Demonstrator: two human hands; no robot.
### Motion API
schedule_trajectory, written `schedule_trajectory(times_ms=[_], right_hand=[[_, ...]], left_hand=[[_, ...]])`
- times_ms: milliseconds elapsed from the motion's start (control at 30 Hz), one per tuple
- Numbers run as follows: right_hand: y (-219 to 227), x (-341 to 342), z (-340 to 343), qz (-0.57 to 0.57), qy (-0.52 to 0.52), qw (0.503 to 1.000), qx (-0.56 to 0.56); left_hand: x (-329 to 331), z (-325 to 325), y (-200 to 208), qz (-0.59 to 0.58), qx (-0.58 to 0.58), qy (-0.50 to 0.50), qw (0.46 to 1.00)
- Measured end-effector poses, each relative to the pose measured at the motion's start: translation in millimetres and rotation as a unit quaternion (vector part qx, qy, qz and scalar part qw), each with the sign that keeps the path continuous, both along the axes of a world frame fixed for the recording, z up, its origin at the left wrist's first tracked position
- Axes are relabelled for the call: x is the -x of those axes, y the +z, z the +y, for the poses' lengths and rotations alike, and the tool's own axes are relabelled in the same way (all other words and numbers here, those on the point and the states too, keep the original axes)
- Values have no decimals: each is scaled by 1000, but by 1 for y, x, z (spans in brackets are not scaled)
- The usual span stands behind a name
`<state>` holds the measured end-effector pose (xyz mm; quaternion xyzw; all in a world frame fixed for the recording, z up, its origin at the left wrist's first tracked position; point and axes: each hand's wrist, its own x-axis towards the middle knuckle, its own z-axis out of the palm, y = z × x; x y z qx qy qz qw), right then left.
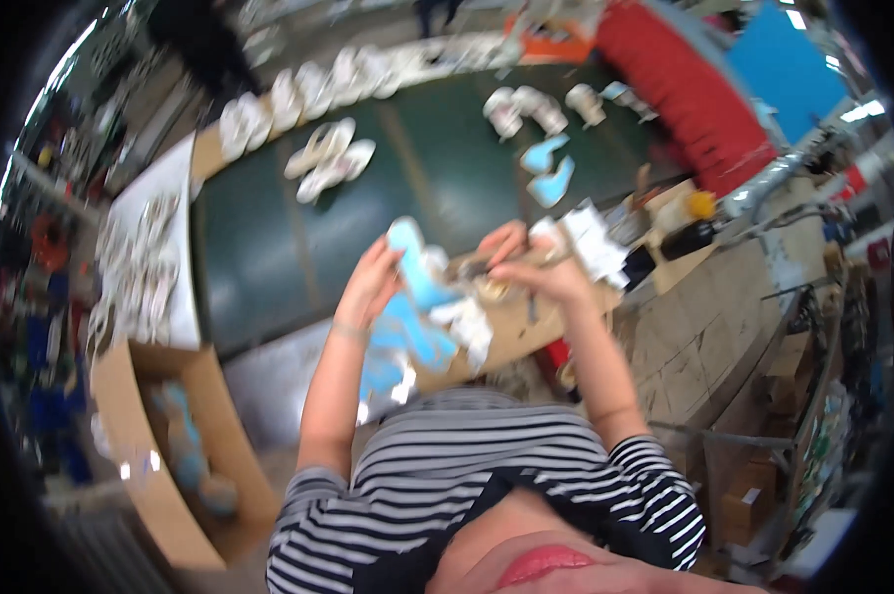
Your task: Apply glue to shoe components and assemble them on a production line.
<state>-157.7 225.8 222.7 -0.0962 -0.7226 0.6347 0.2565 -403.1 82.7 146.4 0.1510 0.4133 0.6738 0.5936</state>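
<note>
Over the near edge of the work surface, my left hand [373, 282] pinches a light-blue insole-shaped piece [422, 272] by its edge near the heel end. My right hand [546, 272] is closed, thumb against fingers, close to the piece's right side. Something small and brownish with a dark end shows at its fingertips, too blurred to name. More light-blue pieces [407, 337] lie in a loose pile below my left hand. A crumpled white item [467, 332] sits just right of that pile.
Pale shoes [333, 168] lie on the green belt [427, 178], others line its far edge. Blue pieces [551, 183] rest at its right. A cardboard box [135, 436] with blue pieces stands lower left. White papers [596, 243] and a dark bottle [687, 239] are at the right.
</note>
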Motion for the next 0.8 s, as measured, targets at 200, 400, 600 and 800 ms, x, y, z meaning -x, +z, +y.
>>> schedule_trajectory(times_ms=[200, 400, 600, 800], right_hand=[[30, -11, -14, -4, -42, 971, 236], [22, -15, 3, -25, 1, 999, 24], [35, -4, -10, -99, 7, 990, -98], [19, 32, 2, -106, -26, 984, -138]], left_hand=[[-1, -3, 4, -4, 19, -10, 1000], [-2, 12, 9, 3, 3, -9, 1000], [-12, 14, 31, 39, 7, -7, 999], [-25, 16, 18, 58, 31, -32, 997]])
